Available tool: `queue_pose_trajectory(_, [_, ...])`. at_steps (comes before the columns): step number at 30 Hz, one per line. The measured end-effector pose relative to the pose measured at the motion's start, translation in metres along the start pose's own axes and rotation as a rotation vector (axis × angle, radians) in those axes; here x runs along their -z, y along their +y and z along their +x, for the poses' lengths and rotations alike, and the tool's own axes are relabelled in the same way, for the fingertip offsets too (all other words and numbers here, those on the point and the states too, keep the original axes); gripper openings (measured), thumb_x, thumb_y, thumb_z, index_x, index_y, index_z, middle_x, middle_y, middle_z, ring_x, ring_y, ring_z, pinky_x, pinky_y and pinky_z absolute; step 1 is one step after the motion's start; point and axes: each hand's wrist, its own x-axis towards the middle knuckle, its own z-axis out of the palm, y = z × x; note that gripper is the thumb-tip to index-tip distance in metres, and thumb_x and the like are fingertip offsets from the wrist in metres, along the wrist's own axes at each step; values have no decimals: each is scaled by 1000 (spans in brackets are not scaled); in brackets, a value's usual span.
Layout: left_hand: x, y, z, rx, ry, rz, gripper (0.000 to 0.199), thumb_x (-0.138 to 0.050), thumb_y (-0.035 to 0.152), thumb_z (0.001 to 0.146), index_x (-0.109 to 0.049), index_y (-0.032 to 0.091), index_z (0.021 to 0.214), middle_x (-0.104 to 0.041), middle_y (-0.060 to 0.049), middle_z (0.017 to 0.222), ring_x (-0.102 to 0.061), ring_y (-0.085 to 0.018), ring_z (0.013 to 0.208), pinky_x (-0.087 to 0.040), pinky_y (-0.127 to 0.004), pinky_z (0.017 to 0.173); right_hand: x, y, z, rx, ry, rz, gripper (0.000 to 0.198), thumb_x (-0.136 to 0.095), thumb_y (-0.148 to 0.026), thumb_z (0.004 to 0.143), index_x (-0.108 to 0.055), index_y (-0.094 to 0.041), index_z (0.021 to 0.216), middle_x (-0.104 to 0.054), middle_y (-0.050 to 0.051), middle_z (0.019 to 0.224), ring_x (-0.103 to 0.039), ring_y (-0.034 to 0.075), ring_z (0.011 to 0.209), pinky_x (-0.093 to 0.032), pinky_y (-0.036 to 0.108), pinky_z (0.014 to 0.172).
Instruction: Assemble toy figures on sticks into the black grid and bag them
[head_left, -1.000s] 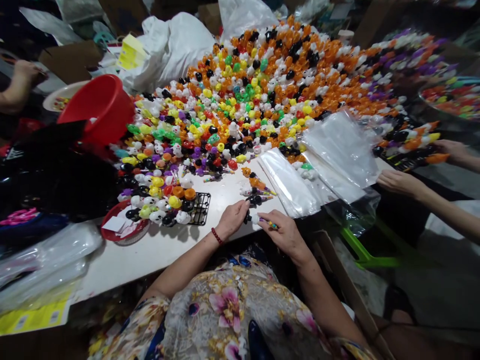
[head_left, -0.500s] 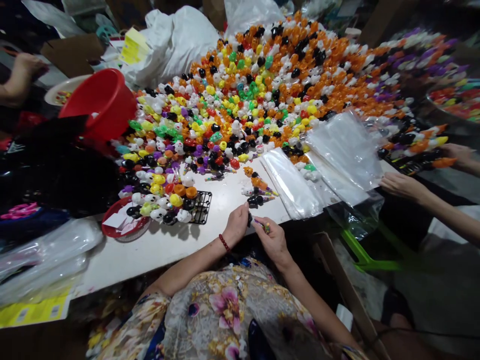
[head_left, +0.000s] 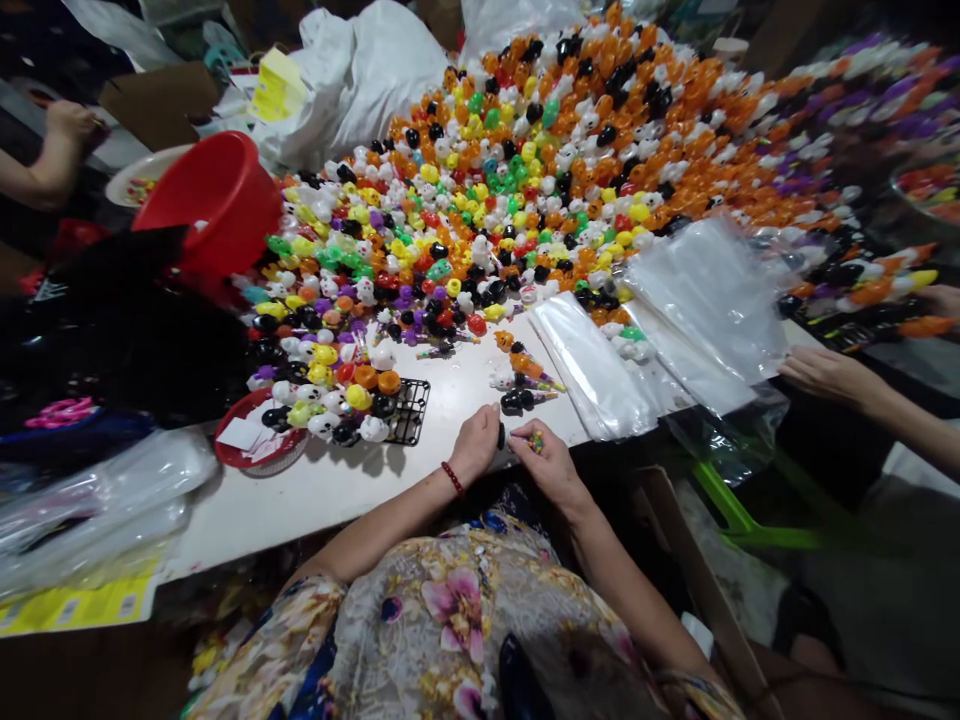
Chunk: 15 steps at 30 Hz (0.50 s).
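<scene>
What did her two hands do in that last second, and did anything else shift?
The left hand and right hand drew closer together, still gripping the small toy pencil between them. The toy pile, black rack and plastic bags stayed put.

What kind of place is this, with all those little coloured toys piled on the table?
Probably a small packing or assembly workshop. A huge heap of toy heads covers the white table, stacks of clear bags lie ready, and another person's hand works alongside the left hand and right hand.
</scene>
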Motion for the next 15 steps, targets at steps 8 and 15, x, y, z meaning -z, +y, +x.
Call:
queue_pose_trajectory(8, [22,16,31,-90,190,116,24,-33,28,100,-53,20,92,-58,-7,92,-56,-21,90,-44,-33,86,21,11,45,356,198,-309,36,-56,-52,86,-72,-22,97,-69,8,93,-63,24,91,-53,39,86])
queue_pose_trajectory(15, [48,9,78,26,457,424,40,-46,4,85,-53,16,122,-52,-20,127,-46,-34,122,-38,-47,102,35,21,61,569,454,-723,35,-49,-34,94,-68,-21,121,-54,16,125,-56,30,112,-48,50,100])
